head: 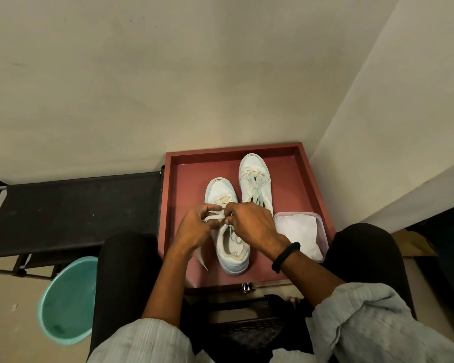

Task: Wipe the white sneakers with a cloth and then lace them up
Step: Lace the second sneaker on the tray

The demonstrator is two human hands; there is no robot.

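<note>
Both hands meet over the left sneaker (220, 191), which lies in the red tray (188, 179) with its toe pointing far. The left hand (195, 229) and right hand (249, 226) each pinch the lace (215, 218) with curled fingers, holding it just above the sneaker's tongue. One loose lace end trails down on the near left. The right sneaker (254, 176) lies just beside it, farther back, already laced. The white cloth (296, 229) sits in a clear box (323, 233) at the tray's near right. A green basin (66, 302) stands on the floor to the left, near a black rack (76, 205).
</note>
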